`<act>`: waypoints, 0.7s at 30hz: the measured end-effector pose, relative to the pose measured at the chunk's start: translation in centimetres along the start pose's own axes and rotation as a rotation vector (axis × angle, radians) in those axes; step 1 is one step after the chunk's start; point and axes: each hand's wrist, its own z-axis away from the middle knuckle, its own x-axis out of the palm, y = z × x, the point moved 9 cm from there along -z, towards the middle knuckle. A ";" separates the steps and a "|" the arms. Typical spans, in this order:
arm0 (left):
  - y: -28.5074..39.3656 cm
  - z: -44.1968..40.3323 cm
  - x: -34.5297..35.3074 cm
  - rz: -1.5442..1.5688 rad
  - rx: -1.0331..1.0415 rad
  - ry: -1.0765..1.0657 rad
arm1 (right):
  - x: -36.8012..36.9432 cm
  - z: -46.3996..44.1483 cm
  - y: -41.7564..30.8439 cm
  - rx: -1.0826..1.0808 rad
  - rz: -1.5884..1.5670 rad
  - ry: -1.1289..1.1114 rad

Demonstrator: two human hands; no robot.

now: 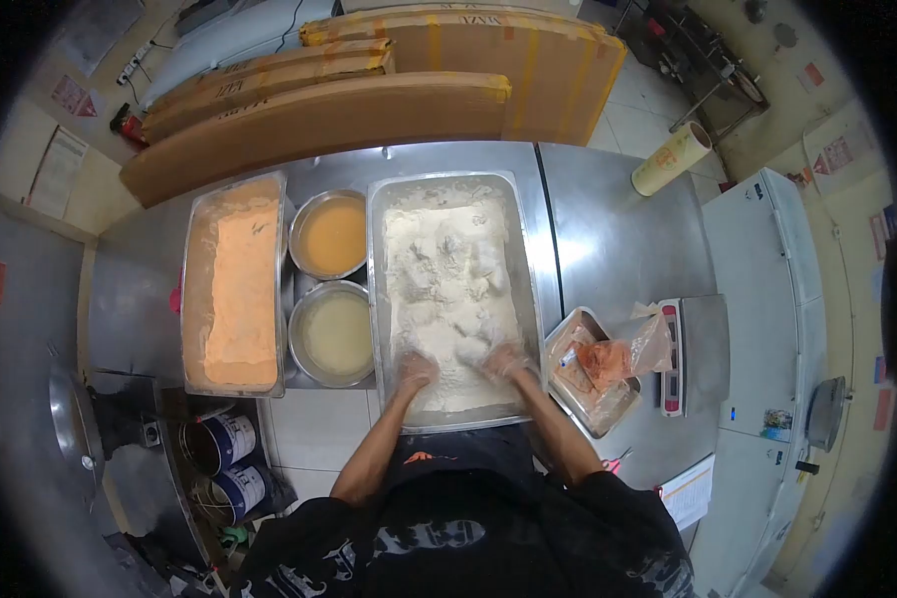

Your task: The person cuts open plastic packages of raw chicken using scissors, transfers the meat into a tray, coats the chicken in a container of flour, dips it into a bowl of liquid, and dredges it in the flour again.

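A deep metal tray [376, 299] of white flour-like powder [453, 384] stands right in front of me. My left hand [417, 371] is at its near left, the fingers sunk in the powder and blurred. To the near right, my right hand [506, 361] also reaches into the powder, its fingers dusted over and partly hidden. Both hands seem to wear thin clear gloves. Several powder-coated lumps [448, 249] lie farther up the tray; what they are is covered.
Left of the tray stand a bowl of orange liquid [335, 234], a bowl of pale liquid [336, 334] and a tray of orange powder [241, 289]. On the right are a small tray with a bag of reddish food [604, 364], a scale [674, 359] and a plastic-wrap roll [671, 159].
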 end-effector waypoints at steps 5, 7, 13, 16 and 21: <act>0.7 -3.4 1.6 0.310 0.054 0.001 | 0.8 -1.8 -1.7 0.110 -0.372 0.234; 2.5 -4.6 -0.1 0.549 0.162 -0.063 | -0.9 -4.3 -1.1 0.048 -0.654 0.412; 0.9 -2.8 -2.4 0.521 0.220 -0.273 | -1.9 -1.8 2.3 -0.170 -0.557 0.188; -2.8 1.5 2.7 0.248 0.146 -0.190 | 2.5 3.0 2.6 -0.109 0.065 -0.384; -2.1 -0.1 6.1 0.468 0.091 -0.132 | 7.4 2.8 -1.9 -0.048 0.030 -0.302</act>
